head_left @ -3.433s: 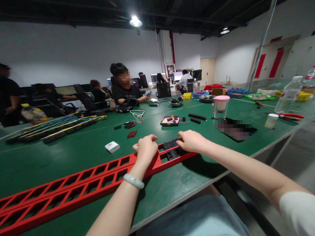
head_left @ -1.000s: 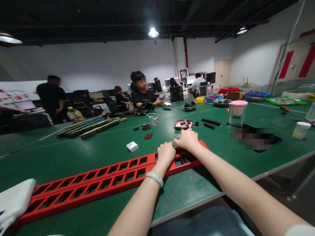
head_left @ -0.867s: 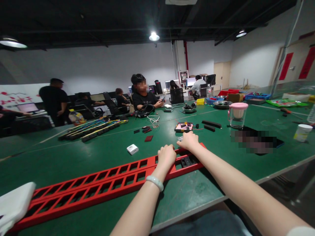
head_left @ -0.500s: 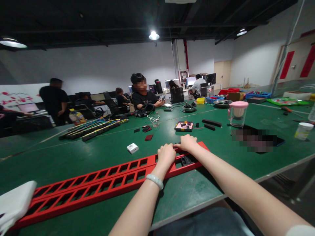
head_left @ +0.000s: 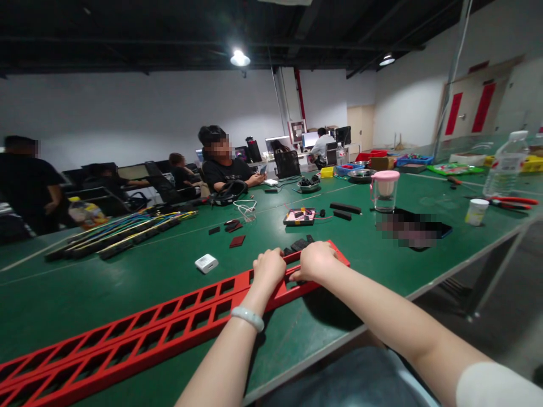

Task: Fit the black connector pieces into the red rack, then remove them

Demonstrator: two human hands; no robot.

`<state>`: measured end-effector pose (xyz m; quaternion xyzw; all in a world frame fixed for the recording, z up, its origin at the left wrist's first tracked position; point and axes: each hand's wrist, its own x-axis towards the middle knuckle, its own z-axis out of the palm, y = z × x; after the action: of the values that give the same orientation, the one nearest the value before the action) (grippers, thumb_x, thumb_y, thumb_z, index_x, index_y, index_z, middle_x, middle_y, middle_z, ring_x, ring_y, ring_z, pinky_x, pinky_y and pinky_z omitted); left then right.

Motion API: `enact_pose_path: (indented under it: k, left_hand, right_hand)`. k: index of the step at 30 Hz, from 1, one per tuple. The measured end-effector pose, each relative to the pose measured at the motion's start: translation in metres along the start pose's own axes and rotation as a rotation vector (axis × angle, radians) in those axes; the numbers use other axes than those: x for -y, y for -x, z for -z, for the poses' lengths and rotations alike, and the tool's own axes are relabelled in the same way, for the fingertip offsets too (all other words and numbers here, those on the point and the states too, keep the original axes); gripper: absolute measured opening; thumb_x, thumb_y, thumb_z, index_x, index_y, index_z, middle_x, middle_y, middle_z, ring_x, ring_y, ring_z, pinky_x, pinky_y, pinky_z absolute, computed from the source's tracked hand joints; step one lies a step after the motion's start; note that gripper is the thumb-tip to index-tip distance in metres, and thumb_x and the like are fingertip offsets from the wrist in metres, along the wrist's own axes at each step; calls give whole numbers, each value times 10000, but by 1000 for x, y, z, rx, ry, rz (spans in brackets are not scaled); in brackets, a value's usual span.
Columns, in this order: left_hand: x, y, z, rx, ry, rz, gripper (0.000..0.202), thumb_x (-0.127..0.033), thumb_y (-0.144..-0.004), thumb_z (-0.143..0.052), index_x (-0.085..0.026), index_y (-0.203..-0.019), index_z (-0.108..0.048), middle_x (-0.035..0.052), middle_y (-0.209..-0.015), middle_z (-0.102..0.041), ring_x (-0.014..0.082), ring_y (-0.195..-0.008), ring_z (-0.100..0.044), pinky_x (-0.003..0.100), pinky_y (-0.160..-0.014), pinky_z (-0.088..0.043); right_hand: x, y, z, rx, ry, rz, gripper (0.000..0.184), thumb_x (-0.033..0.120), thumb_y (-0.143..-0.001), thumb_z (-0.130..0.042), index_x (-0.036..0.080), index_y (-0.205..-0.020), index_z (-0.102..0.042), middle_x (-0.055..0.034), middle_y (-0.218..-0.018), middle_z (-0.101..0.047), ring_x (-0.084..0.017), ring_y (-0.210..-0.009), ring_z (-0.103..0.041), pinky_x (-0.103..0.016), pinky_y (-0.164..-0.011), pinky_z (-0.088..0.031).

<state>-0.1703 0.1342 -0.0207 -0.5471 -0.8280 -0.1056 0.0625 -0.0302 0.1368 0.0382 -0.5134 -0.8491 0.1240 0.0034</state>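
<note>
A long red metal frame [head_left: 139,334] with rows of rectangular cut-outs lies across the green table [head_left: 106,277], running from the lower left to its end near the middle. My left hand [head_left: 268,269] is curled into a fist and rests on the frame's top rail; a pale bangle sits on its wrist. My right hand [head_left: 314,261] is closed, fingers curled down over the frame's right end, where small black blocks [head_left: 299,245] sit in the openings. What the right fingers press or hold is hidden.
A small white box [head_left: 206,263] lies left of my hands. Beyond are dark red pads [head_left: 237,241], a parts tray [head_left: 299,216], a pink-lidded jug [head_left: 383,191], a white cup [head_left: 475,212], a water bottle [head_left: 503,164] and cable bundles [head_left: 119,230]. A person in black [head_left: 223,164] sits opposite.
My right hand has pulled back from the far rail onto the frame's end, close beside the left hand. The head turned right, so the white cloth at lower left is out of view.
</note>
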Motion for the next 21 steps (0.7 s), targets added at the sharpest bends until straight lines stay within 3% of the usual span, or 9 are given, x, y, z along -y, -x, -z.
enact_pose_path:
  k: [4,10,14,21]
  left_hand:
    - [-1,1,0,-12,-2,3,358,-177,-747,-309,-238,-940,-605,90,-990,-598,261,-944,-531,396,-790,-405]
    - [-2,3,-2,-11,-1,11,339,-176,-752,-325,-243,-924,-609,75,-986,-601,244,-937,-532,384,-801,-404]
    - [-2,4,-4,-10,5,12,342,-178,-759,-324,-241,-935,-610,77,-994,-598,240,-943,-529,384,-807,-404]
    - [-3,3,-3,0,9,9,337,-178,-745,-337,-234,-928,-615,82,-983,-600,242,-936,-532,389,-797,-413]
  right_hand:
    - [5,3,-3,77,102,-57,718,579,-568,-638,73,-1074,-585,-259,-1105,-500,-378,-1025,-477,-506,-725,-453]
    - [12,3,-17,30,142,-114,756,558,-615,-588,20,-1143,-523,-303,-1140,-434,-416,-1014,-454,-515,-654,-452]
    - [14,8,-20,-81,110,-133,678,477,-644,-611,19,-1137,-529,-293,-1095,-462,-374,-966,-488,-473,-617,-465]
    - [16,2,-20,-5,129,-110,509,384,-679,-594,62,-1072,-588,-251,-1051,-533,-357,-970,-501,-483,-630,-459]
